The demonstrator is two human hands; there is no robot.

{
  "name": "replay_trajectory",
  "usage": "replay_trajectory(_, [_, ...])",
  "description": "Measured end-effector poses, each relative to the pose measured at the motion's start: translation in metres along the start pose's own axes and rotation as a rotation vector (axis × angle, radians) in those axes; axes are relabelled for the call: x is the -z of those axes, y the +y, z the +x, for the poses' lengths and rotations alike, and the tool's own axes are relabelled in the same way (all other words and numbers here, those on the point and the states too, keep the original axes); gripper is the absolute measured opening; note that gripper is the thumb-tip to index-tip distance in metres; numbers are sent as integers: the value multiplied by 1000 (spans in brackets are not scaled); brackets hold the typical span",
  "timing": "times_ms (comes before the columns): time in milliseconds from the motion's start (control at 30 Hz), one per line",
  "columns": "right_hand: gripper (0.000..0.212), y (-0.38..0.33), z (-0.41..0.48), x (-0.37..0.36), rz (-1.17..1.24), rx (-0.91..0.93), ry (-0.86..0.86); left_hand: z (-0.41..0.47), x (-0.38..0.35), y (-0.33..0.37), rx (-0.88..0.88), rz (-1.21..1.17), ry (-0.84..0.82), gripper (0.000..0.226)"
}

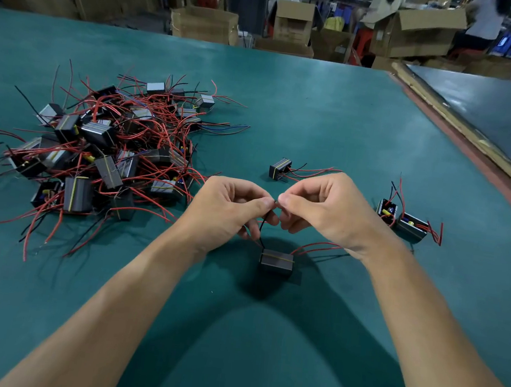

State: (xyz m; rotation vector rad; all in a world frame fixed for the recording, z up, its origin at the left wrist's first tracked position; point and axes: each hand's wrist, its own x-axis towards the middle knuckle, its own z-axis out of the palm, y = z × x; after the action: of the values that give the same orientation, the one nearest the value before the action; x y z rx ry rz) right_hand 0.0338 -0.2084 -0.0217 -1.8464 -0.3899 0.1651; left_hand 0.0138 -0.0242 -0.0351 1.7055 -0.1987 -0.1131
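Your left hand [230,209] and right hand [319,207] each pinch the tip of a black wire [262,226], fingertips nearly touching, likely to twist the end. The wire rises from a small black module [276,261] resting on the green table [351,124] just beneath your hands.

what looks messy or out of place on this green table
Only the heap of black modules on the left: its red and black wires are tangled and sprawl over the table. A lone module lies beyond the hands, a pair of modules at the right. The left hand and right hand pinch one black wire. Nothing looks broken.
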Motion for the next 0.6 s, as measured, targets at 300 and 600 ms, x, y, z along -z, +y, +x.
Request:
replay_trajectory(300, [20,2,0,-3,-364,206,84,0,0,2,68,-11,-35,19])
replay_trajectory(600, [13,3,0,-5,-167,170,55,-1,0,2,-15,-62,44,12])
